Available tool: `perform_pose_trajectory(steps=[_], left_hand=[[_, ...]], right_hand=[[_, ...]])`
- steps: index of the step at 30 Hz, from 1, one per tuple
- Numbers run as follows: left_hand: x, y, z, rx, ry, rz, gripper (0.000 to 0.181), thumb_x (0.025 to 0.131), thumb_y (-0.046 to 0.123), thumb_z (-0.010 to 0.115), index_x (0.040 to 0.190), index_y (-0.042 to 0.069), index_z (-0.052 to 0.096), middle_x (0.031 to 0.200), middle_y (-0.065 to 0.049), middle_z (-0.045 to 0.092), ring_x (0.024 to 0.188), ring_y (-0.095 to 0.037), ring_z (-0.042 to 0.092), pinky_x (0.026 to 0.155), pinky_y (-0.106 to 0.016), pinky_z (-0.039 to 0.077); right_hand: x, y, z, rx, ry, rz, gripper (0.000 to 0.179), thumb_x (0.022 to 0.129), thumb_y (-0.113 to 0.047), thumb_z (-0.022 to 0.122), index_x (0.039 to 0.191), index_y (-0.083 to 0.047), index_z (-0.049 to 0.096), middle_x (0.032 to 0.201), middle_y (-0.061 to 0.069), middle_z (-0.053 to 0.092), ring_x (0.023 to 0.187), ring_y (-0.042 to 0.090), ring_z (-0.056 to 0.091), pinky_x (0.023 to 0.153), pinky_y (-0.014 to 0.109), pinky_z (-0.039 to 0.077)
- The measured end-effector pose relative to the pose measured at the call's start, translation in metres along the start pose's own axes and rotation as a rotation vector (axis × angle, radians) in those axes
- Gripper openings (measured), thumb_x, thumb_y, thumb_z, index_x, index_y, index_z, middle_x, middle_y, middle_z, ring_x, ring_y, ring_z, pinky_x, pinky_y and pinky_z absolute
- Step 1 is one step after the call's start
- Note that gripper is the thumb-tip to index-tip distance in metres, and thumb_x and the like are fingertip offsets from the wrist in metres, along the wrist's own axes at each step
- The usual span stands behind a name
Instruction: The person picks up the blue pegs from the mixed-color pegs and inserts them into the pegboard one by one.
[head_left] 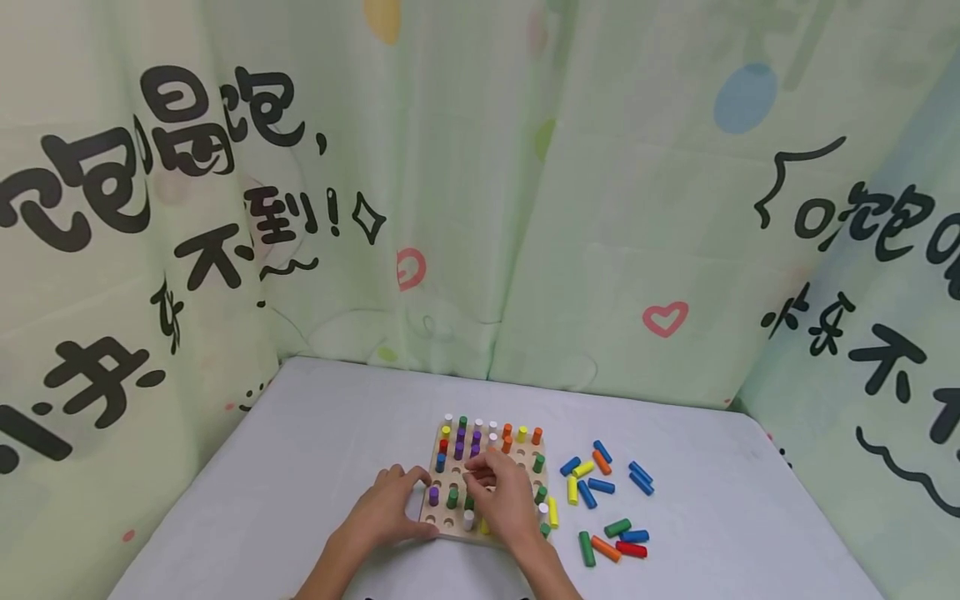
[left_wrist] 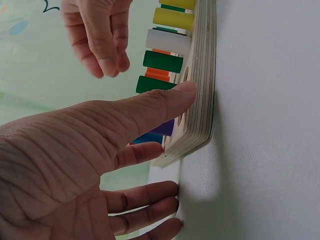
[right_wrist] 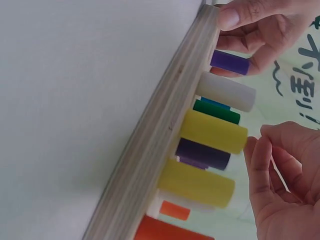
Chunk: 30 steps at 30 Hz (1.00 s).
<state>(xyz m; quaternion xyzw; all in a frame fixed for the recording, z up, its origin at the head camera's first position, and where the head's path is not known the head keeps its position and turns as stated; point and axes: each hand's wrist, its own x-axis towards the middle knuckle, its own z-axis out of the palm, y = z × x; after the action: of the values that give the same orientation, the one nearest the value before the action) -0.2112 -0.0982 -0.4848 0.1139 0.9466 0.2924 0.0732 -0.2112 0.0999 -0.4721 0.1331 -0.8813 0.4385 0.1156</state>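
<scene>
A wooden pegboard lies on the table, with coloured pegs upright in many of its holes. My left hand grips its near left corner. In the left wrist view the thumb presses over the near edge, beside a green peg. A purple peg stands close to that hand. Over the middle of the board is my right hand, fingers bent and fingertips drawn together. No peg shows between them in either wrist view. The right hand hides part of the rows beneath it.
Loose pegs lie on the table right of the board, among them a blue peg, a yellow peg, a red peg and a green peg. A printed curtain hangs along the table's back and sides.
</scene>
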Motion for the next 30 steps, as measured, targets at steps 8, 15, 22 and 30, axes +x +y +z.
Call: perform_pose_trajectory(steps=[8, 15, 22, 30], left_hand=[[0.001, 0.001, 0.0, 0.002, -0.004, -0.012, 0.061, 0.07, 0.038, 0.094, 0.119, 0.017, 0.063, 0.106, -0.011, 0.057, 0.096, -0.028, 0.051, 0.082, -0.053, 0.053], [0.001, 0.002, 0.001, 0.004, -0.001, -0.019, 0.061, 0.07, 0.038, 0.094, 0.119, 0.018, 0.064, 0.105, -0.01, 0.057, 0.096, -0.027, 0.051, 0.084, -0.053, 0.053], [0.001, 0.001, 0.003, 0.01, 0.008, -0.025, 0.061, 0.069, 0.038, 0.095, 0.118, 0.018, 0.064, 0.106, -0.01, 0.057, 0.097, -0.027, 0.051, 0.084, -0.054, 0.053], [0.001, 0.002, 0.003, 0.013, 0.005, -0.034, 0.061, 0.069, 0.038, 0.095, 0.118, 0.018, 0.064, 0.105, -0.009, 0.057, 0.096, -0.026, 0.05, 0.084, -0.053, 0.053]], right_hand=[[-0.008, -0.005, -0.014, 0.005, 0.013, 0.026, 0.009, 0.091, -0.004, 0.075, 0.1, -0.005, 0.072, 0.096, 0.0, 0.068, 0.085, 0.012, 0.067, 0.076, 0.019, 0.056], [-0.016, -0.007, -0.025, -0.034, 0.039, 0.048, 0.012, 0.09, -0.003, 0.077, 0.1, -0.007, 0.073, 0.098, 0.0, 0.069, 0.086, 0.012, 0.067, 0.077, 0.021, 0.057], [-0.024, 0.002, -0.036, -0.065, 0.059, 0.106, 0.011, 0.09, -0.003, 0.076, 0.099, -0.008, 0.072, 0.098, 0.0, 0.069, 0.086, 0.012, 0.066, 0.076, 0.019, 0.056], [-0.032, 0.011, -0.045, -0.095, 0.088, 0.144, 0.012, 0.089, -0.003, 0.078, 0.098, -0.008, 0.072, 0.094, -0.001, 0.068, 0.081, 0.009, 0.064, 0.073, 0.018, 0.055]])
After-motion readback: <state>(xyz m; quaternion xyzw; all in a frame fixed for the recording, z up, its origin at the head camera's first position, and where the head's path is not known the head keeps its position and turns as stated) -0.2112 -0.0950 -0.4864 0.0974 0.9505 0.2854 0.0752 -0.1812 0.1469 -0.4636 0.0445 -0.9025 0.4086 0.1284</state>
